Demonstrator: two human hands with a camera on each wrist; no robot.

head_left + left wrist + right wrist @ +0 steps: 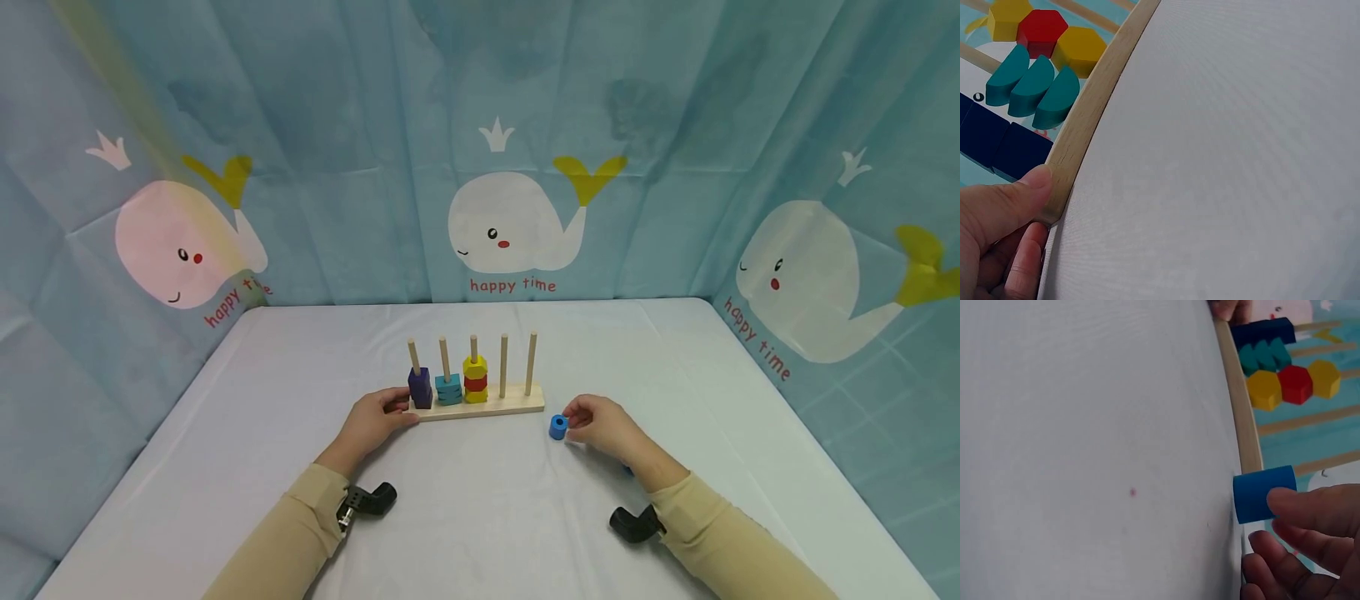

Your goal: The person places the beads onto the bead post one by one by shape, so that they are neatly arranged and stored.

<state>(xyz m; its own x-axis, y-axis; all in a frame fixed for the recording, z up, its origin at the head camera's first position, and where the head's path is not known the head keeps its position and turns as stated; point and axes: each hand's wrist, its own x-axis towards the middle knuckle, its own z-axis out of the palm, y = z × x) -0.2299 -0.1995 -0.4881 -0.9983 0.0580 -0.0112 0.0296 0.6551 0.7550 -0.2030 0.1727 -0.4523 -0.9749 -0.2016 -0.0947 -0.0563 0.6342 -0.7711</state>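
Observation:
My left hand (375, 417) holds the left end of a wooden peg stand (480, 408), with the thumb against the edge of the base (1082, 134) in the left wrist view. My right hand (606, 429) pinches a blue cylinder block (558, 427) just off the stand's right end; in the right wrist view the thumb lies on the block's side (1254, 495). On the stand are dark blue blocks (420, 389), teal half-round blocks (448, 391), and a red hexagonal block (476, 384) between yellow ones. The two right pegs (530, 364) are bare.
A small blue piece (628, 471) shows partly from behind my right wrist. The stand rests on a white-covered table (480, 517). A curtain (337, 208) printed with whales hangs behind it and at both sides. Black wrist devices (375, 498) are worn at both cuffs.

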